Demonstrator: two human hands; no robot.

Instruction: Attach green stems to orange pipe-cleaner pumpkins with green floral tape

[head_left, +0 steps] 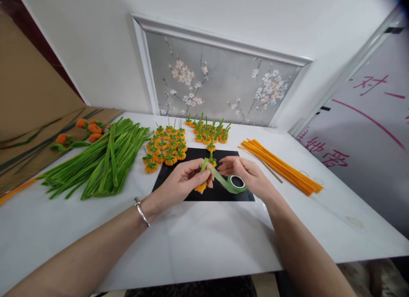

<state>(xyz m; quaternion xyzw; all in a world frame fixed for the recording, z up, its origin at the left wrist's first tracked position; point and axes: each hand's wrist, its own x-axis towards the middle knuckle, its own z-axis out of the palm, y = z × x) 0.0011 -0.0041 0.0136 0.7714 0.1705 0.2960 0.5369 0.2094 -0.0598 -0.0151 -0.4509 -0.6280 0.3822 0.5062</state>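
Note:
My left hand (pixel 187 176) is closed on an orange fuzzy flower (pixel 200 187), whose green stem (pixel 205 164) points up between thumb and fingers. Pinched there too is the end of a pale green floral tape strip (pixel 220 180), which runs right to its green roll (pixel 237 184). The roll rests on a black mat (pixel 220 197). My right hand (pixel 244 171) hovers just above and beside the roll, fingers loosely bent and apart, with nothing visible in them. Behind both hands stands another orange flower (pixel 211 146), stem up.
Many similar flowers (pixel 169 148) stand in groups at the back. Green fuzzy stems (pixel 105 160) lie in a heap on the left, near more orange blooms (pixel 95 128). Orange fuzzy stems (pixel 284 167) form a bundle on the right. A whiteboard (pixel 361 118) borders the white table (pixel 191 241).

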